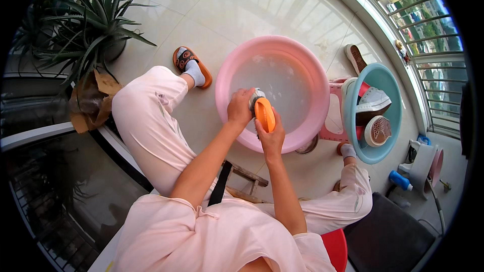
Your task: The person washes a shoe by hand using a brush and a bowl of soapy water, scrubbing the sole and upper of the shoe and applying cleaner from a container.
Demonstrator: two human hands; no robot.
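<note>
Over the near part of a large pink plastic basin (270,40), my left hand (241,108) grips a wet shoe (257,97), much of it hidden by my fingers and the brush. My right hand (273,136) is closed around an orange-handled scrubbing brush (265,115). The brush is up against the shoe, just above the basin. Cloudy water (281,79) with patches of suds fills the bottom of the basin.
A blue-green basin (393,94) holding white shoes (374,102) rests on a pink plastic stool (334,109) at the right. Beyond it a shoe (355,57) lies near the barred window (427,19). Potted aloe (94,19) stands left, above a torn cardboard box (89,102). A blue bottle (400,180) is at far right.
</note>
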